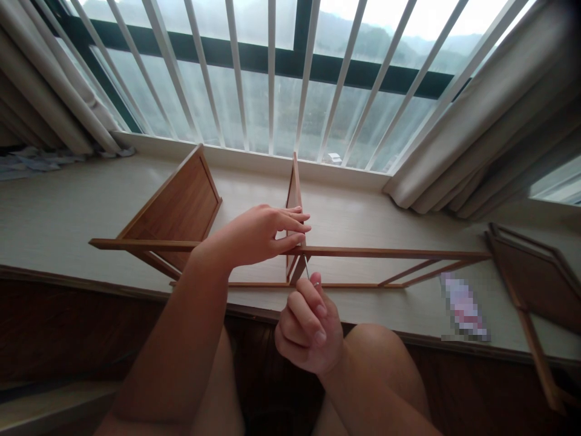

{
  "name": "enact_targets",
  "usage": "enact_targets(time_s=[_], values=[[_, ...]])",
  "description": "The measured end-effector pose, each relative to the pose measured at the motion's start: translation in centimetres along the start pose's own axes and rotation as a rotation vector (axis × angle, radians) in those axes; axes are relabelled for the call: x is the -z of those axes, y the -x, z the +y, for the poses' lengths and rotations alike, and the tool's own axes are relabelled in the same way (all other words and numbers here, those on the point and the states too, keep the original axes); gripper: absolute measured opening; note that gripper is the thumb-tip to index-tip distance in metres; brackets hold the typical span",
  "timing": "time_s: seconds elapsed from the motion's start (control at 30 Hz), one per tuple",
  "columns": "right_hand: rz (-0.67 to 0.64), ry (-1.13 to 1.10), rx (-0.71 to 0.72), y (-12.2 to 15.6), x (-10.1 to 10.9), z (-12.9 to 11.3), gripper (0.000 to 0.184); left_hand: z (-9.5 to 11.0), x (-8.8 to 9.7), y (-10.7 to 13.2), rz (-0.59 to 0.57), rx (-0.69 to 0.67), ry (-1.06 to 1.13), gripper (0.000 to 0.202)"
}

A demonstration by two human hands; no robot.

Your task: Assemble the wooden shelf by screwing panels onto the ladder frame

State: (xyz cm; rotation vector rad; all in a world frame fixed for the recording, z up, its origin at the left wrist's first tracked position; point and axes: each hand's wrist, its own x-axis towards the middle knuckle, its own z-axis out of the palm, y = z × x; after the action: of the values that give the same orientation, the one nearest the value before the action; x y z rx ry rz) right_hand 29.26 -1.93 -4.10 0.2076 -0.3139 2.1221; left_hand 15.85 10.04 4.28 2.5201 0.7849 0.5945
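Observation:
A wooden frame (390,252) with long rails lies on the pale ledge in front of me. Its middle panel (294,188) stands up between the rails, and a wider slanted panel (175,200) is at its left end. My left hand (261,233) rests across the upper rail, fingers stretched out and spread over the middle panel's edge. Just below it, my right hand (311,327) is closed around a thin metal hex key (307,267). The key's tip points up at the rail beside the middle panel; the exact contact is hidden.
Behind the ledge (354,212) is a window with white bars (271,79), with curtains (476,121) at both sides. Another wooden piece (538,272) leans at the right. A blurred pinkish item (465,306) lies near the ledge's front edge. My knees are below it.

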Motion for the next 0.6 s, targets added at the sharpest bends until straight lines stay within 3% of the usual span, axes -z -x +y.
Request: enact_targets(time_s=[0.17,0.37,0.6], values=[[0.141,0.208,0.009,-0.1,0.1,0.3,0.048,-0.1,0.0,0.1,-0.001,-0.004,-0.025,0.030],[0.470,0.912,0.209,-0.1,1.0,0.1,0.052,-0.2,-0.1,0.1,-0.001,-0.003,-0.026,0.030],[0.565,1.107,0.201,0.0,1.0,-0.7,0.055,-0.1,0.0,0.0,-0.006,0.001,-0.025,0.029]])
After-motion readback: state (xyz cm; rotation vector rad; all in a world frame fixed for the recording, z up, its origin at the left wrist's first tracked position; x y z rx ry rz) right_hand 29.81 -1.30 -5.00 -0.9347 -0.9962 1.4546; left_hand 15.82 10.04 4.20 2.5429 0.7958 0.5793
